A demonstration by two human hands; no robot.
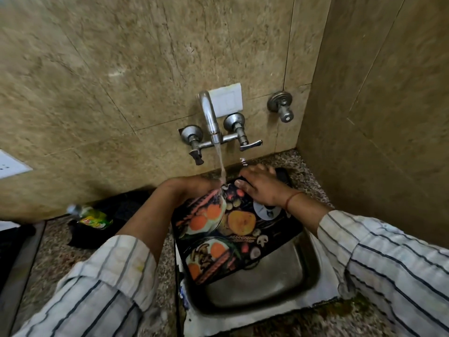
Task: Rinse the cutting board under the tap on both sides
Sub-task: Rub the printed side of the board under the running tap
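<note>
A dark cutting board (233, 234) printed with fruit and vegetables lies tilted over the steel sink (279, 283), printed face up. Water runs from the wall tap (209, 115) and lands on the board's far edge between my hands. My left hand (194, 188) grips the far left corner of the board. My right hand (262, 186) lies flat on the far right part, fingers spread over the board's top edge. Both arms wear striped sleeves.
A green dish-soap bottle (93, 216) lies in a black holder on the granite counter at the left. A second valve (281, 105) sticks out of the wall at the right. The corner wall stands close on the right side.
</note>
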